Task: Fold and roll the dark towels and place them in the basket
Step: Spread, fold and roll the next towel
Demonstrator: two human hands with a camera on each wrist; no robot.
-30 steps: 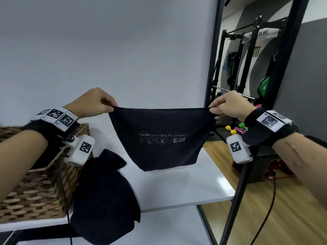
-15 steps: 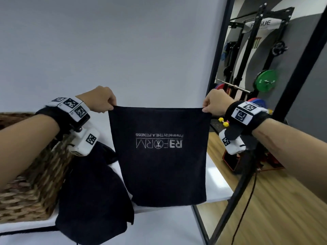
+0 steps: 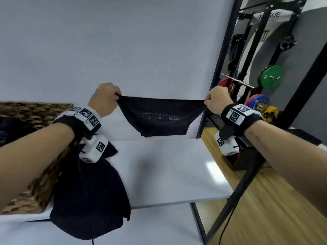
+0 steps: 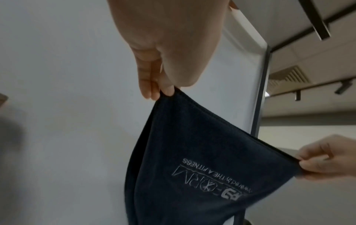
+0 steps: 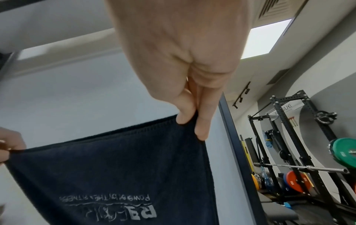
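A dark towel (image 3: 161, 118) with pale lettering hangs in the air above the white table (image 3: 169, 167), stretched between my hands. My left hand (image 3: 106, 99) pinches its upper left corner, and the left wrist view shows the fingertips (image 4: 154, 89) clamped on the hem of the towel (image 4: 202, 167). My right hand (image 3: 216, 99) pinches the upper right corner, with thumb and fingers (image 5: 200, 126) closed on the towel (image 5: 115, 175). The towel's lower part swings away toward the wall. A woven basket (image 3: 35, 156) stands at the left.
A second dark towel (image 3: 88, 195) lies crumpled beside the basket and hangs over the table's front edge. A black frame post (image 3: 217, 71) rises at the table's right end. Beyond it are a barbell rack and coloured weight plates (image 3: 270, 76).
The towel hung flat and full-length half a second ago; now its lower part has swung up and away toward the wall. Both hands have kept their pinch and sit higher above the table.
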